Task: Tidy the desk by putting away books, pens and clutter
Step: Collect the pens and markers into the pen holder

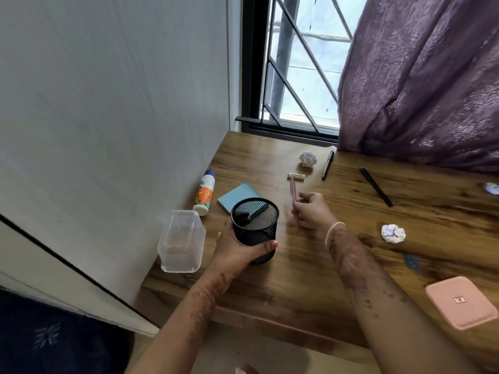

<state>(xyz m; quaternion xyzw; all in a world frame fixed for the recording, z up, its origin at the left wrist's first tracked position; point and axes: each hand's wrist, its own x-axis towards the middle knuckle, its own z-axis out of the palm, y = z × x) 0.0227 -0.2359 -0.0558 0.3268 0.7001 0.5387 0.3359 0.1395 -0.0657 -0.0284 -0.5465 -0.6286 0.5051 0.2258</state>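
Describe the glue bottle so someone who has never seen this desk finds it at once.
Follow the white wall along the left edge of the wooden desk. Past the clear plastic box, beside the blue notepad, lies the glue bottle: the only white bottle with an orange label.

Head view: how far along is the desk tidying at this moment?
Done: one dark pen already lies inside the mesh pen cup. In hand: the left hand grips the cup while the right hand holds a pink pen beside it, not yet in. Left: two black pens, two crumpled paper balls, a small cream stick, the glue bottle and blue notepad lie out on the desk.
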